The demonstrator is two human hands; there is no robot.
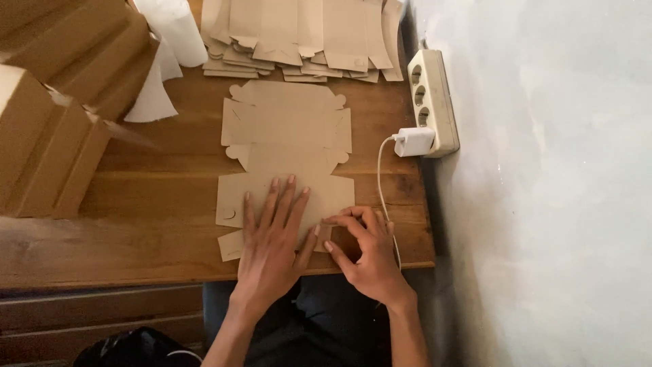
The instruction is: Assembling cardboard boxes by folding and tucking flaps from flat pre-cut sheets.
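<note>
Head view, looking straight down on a wooden table (156,204); a flat, die-cut cardboard box blank (285,146) lies unfolded at the middle of it, its long axis running away from the person, and everything else is placed here by reference to that blank. The left hand (272,238) lies palm down on the near end of the blank, fingers apart and stretched flat, pressing the card to the table rather than grasping it; the right hand (363,255) sits just right of it at the blank's near right corner, fingers curled together with the tips pinching a small flap (331,231) of the same blank, so it is closed on that flap. Beyond the far end of the blank a stack of more flat blanks (305,41) is spread along the table edge; left of the blank stand several folded-up cardboard boxes (54,122), and beyond those a roll of white paper (173,30) with loose white sheets beside it. Right of the blank a white power strip (429,95) lies along the table's edge by the pale wall (543,183); a white charger (413,141) is plugged into its near socket, and its thin white cable (382,190) runs down past the right hand.
</note>
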